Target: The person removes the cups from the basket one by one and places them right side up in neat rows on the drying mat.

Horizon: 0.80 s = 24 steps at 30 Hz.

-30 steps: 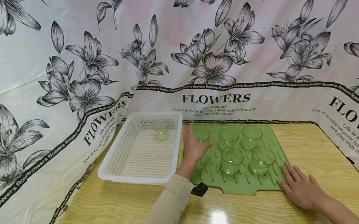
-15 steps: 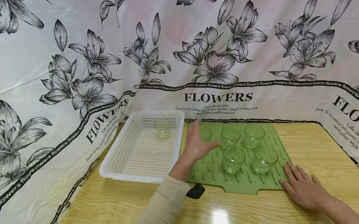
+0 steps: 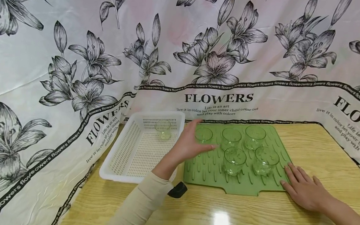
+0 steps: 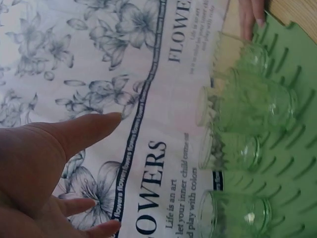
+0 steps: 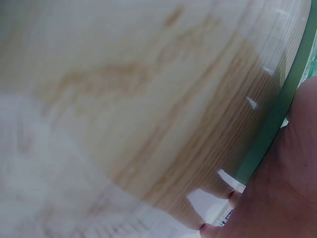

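My left hand [image 3: 188,144] is held above the gap between the white basket and the green mat [image 3: 242,189], thumb and fingers spread with nothing between them. Just right of its fingers stands a clear drinking glass [image 3: 204,136] at the mat's back left corner. In the left wrist view this glass [image 4: 237,215] sits apart from the spread fingers [image 4: 101,229]. Several more glasses, among them a front one [image 3: 234,161], stand on the mat. Flat on the table, my right hand [image 3: 307,191] touches the mat's right edge with its fingertips.
Left of the mat stands the white perforated basket [image 3: 107,175], holding one glass [image 3: 163,130] near its back. A flower-printed sheet [image 3: 217,104] hangs behind and along the left side. Bare wood tabletop [image 3: 254,217] shows in front of the mat.
My left hand has drawn slightly left, away from the back left glass, which shows more fully now. The left forearm has swung left. My right hand stays in place.
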Each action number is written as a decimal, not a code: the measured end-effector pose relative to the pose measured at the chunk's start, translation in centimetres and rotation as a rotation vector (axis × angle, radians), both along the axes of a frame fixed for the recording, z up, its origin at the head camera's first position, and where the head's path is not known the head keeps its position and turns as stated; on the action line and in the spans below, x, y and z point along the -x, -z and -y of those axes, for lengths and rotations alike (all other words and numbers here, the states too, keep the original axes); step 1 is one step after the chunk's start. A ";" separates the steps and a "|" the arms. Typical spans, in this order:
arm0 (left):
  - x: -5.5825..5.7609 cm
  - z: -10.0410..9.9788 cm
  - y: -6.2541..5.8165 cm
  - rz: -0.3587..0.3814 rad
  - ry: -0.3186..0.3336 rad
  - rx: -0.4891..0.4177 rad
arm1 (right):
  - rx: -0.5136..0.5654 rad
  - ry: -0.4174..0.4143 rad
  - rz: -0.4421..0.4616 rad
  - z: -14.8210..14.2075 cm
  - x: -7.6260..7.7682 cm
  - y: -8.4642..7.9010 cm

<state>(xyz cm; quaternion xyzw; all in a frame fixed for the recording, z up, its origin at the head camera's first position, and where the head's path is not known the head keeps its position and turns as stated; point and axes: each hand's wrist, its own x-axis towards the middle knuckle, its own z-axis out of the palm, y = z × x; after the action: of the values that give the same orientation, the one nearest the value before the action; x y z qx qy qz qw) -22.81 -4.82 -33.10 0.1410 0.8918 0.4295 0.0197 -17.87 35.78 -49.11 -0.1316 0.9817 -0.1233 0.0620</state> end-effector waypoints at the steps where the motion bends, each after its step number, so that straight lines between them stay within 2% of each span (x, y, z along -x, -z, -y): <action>1: 0.2 0.4 0.0 -0.005 0.013 0.018 | 0.000 0.000 0.001 0.0 0.0 0.0; 6: 0.9 2.3 0.1 -0.021 0.065 0.089 | 0.000 -0.003 0.009 0.0 0.0 -0.2; 12: 2.0 4.9 0.0 -0.087 0.099 0.152 | 0.000 -0.003 0.002 0.1 0.0 -0.4; 19: 3.8 7.8 -0.2 -0.153 0.080 0.186 | 0.004 0.002 0.004 0.0 -0.1 -0.4; 24: 5.3 9.7 -0.2 -0.150 0.040 0.152 | 0.007 0.003 0.017 0.0 -0.1 -0.6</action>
<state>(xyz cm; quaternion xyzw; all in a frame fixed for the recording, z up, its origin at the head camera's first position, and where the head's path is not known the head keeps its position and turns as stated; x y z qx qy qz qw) -28.10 -14.56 -32.93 0.1885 0.9179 0.3482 -0.0281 -17.77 35.74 -48.53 -0.1294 0.9809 -0.1277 0.0698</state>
